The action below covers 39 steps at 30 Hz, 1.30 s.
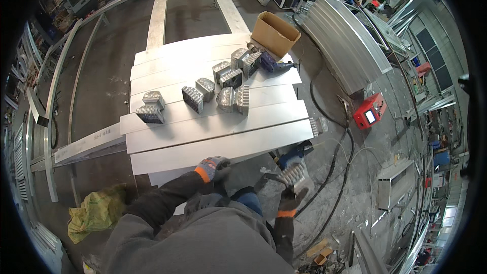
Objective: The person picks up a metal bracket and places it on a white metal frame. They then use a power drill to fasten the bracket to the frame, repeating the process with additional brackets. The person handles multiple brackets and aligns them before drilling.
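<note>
Panels (203, 147) before the person. On them: one block (150, 114) at left, more blocks (234, 99) centre to far right. Drill (276, 65) right of those, box (276, 35) behind it at far right corner. Beams (158, 15) run out behind panels. Left hand (215, 168) at near edge; right hand (293, 199) right of it, block in it. Sack (99, 213) on floor, left; machine (370, 111) on floor, right.

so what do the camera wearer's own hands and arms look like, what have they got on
The left hand wears a grey glove with small orange marks and an orange cuff. The right hand wears a dark glove, with an orange cuff too. Both forearms have dark sleeves; the upper garment is grey.
</note>
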Tool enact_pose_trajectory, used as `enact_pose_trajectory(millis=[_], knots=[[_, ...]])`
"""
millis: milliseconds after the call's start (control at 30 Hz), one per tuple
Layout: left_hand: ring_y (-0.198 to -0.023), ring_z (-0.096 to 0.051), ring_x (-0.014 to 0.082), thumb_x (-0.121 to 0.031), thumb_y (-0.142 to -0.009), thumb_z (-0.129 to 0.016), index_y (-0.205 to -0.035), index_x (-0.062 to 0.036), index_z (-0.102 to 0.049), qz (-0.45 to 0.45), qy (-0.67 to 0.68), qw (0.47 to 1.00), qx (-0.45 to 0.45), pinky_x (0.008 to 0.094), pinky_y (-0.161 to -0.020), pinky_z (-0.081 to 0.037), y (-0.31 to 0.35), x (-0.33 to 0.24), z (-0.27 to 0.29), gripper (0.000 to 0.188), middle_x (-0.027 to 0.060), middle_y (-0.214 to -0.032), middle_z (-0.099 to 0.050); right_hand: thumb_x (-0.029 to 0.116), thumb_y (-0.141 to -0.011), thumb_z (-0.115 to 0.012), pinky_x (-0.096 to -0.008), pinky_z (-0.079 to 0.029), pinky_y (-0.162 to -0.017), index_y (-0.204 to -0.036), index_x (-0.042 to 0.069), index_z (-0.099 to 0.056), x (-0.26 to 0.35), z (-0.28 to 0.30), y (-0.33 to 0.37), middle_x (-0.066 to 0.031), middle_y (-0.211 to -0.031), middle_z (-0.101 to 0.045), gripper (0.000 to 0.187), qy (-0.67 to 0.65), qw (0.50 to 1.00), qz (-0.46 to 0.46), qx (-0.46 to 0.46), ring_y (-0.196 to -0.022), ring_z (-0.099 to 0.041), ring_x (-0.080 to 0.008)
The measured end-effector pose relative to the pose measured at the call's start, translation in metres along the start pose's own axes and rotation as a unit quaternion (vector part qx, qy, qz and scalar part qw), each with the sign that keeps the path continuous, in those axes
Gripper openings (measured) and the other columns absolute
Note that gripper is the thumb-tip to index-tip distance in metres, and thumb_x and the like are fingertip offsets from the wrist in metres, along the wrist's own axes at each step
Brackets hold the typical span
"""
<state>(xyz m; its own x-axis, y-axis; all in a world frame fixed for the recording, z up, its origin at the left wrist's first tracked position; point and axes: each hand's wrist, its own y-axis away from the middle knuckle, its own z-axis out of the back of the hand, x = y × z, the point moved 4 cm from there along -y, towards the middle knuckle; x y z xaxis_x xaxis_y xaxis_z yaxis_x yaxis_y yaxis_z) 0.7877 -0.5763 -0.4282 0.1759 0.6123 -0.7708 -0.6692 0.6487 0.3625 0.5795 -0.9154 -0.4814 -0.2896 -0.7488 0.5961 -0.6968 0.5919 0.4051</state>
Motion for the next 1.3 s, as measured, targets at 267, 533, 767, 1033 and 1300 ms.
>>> enact_pose_trajectory(millis=[267, 533, 767, 1033, 1300], knots=[[-0.117, -0.065, 0.0388, -0.038, -0.095, -0.07, -0.137, -0.0094, -0.061, 0.002, -0.019, 0.992, -0.128, 0.0465, -0.099, -0.053, -0.073, -0.078, -0.023, 0.051, 0.019, -0.126, -0.066, 0.031, -0.106, -0.058, -0.039, -0.054, -0.096, -0.141, 0.0, -0.054, -0.063, -0.183, -0.203, -0.0111, -0.13, -0.062, 0.047, 0.187, 0.957, -0.135, 0.176, -0.113, -0.064, -0.0241], [-0.102, -0.069, 0.0246, -0.025, -0.097, -0.072, -0.112, -0.0038, -0.073, 0.042, 0.234, 0.971, 0.024, 0.0382, -0.088, -0.055, -0.078, -0.108, -0.076, 0.025, 0.0108, -0.108, -0.072, 0.016, -0.096, -0.072, -0.0351, -0.056, -0.096, -0.147, 0.001, -0.049, 0.029, -0.167, -0.249, -0.0129, -0.138, -0.057, 0.057, 0.37, 0.924, -0.055, 0.08, -0.113, -0.068, -0.0232], [-0.093, -0.069, 0.0297, -0.02, -0.089, -0.075, -0.095, -0.0041, -0.074, 0.096, 0.189, 0.969, -0.125, 0.038, -0.08, -0.055, -0.123, -0.115, -0.095, 0.017, 0.0128, -0.1, -0.072, 0.013, -0.101, -0.067, -0.0291, -0.05, -0.096, -0.13, -0.002, -0.064, 0.161, -0.057, -0.325, -0.0075, -0.118, -0.07, 0.033, 0.507, 0.851, 0.125, -0.054, -0.108, -0.064, -0.017], [-0.121, -0.062, 0.0374, -0.028, -0.086, -0.082, -0.149, -0.0006, -0.046, 0.194, 0.099, 0.909, -0.356, 0.0451, -0.103, -0.052, -0.173, -0.126, -0.023, 0.078, 0.0231, -0.139, -0.058, 0.029, -0.1, -0.071, -0.0395, -0.051, -0.099, -0.146, 0.001, -0.053, 0.152, -0.06, -0.428, -0.0182, -0.14, -0.062, 0.057, 0.658, 0.75, 0.06, 0.018, -0.119, -0.062, -0.0261], [-0.109, -0.063, 0.0435, -0.026, -0.094, -0.069, -0.144, -0.0111, -0.052, 0.235, 0.039, 0.906, -0.351, 0.0519, -0.088, -0.051, -0.26, -0.063, -0.014, 0.055, 0.0229, -0.118, -0.066, 0.04, -0.102, -0.068, -0.035, -0.053, -0.086, -0.134, 0.004, -0.057, 0.106, 0.007, -0.503, -0.014, -0.115, -0.068, 0.049, 0.632, 0.768, -0.056, 0.09, -0.099, -0.063, -0.0212]])
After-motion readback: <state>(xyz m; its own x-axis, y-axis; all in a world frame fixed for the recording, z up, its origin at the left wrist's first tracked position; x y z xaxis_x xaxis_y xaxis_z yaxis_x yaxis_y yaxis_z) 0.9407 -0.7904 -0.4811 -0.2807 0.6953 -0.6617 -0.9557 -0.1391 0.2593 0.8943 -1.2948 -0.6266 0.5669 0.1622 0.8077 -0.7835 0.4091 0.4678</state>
